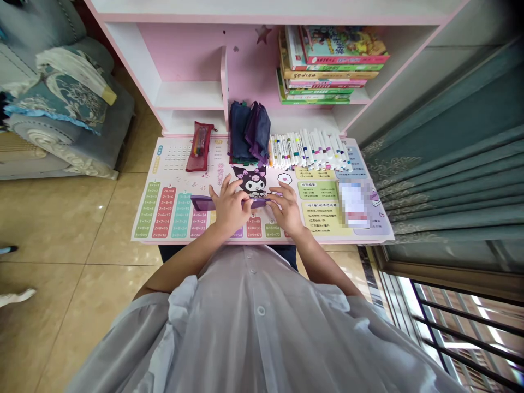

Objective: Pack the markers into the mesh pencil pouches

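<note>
Two hands busy on the desk mat (180, 180)! The left hand (229, 207) curls tight over a flat purple object (200, 203), the right hand (286, 208) pinching its other end, both low on the mat. Along the mat's top edge: markers (309, 150), dark pouches (249, 131), a red pencil case (199, 146).

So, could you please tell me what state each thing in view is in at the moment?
left hand: curled over the flat purple object
right hand: fingertips on that object's right end
printed desk mat: lying flat
red mesh pouch: lying down, pens inside
marker pens: capped, side by side
fabric bags: heaped against the shelf
books: stacked flat on the shelf
curtain: hanging in folds
</note>
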A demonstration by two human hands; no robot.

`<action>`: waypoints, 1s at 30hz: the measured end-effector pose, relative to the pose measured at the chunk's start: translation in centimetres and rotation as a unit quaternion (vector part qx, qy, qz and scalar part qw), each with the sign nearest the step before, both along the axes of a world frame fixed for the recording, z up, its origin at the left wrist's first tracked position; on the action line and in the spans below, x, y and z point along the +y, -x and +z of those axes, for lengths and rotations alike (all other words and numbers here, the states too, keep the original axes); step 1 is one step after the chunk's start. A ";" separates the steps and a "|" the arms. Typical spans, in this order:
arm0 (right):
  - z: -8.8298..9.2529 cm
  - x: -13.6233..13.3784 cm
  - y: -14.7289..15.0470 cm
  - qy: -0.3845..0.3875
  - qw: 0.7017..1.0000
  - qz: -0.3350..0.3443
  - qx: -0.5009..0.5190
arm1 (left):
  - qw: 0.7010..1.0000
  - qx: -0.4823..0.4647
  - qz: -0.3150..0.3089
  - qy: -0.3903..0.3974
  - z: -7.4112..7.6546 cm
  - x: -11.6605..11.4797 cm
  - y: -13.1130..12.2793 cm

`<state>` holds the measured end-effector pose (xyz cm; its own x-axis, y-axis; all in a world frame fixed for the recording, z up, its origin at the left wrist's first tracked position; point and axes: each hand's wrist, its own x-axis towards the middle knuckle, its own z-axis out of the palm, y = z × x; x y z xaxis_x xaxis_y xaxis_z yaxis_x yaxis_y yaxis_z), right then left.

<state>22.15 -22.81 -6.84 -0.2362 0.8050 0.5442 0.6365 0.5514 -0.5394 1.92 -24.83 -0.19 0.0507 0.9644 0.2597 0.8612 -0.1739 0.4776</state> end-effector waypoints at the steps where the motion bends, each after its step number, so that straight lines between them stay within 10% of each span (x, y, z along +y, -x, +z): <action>1: 0.0 0.0 0.0 -0.004 1.000 0.001 0.001 | 1.000 0.000 0.000 -0.001 0.0 0.0 0.0; 30: 0.1 0.2 -1.8 -0.028 0.999 -0.024 -0.001 | 0.999 0.003 0.043 -0.029 -0.6 -0.3 3.4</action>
<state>23.91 -22.61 -6.75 -0.1991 0.7842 0.5877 0.6647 0.5487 -0.5070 -1.44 -25.13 -0.84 -0.0306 0.9484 0.3156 0.8771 -0.1260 0.4635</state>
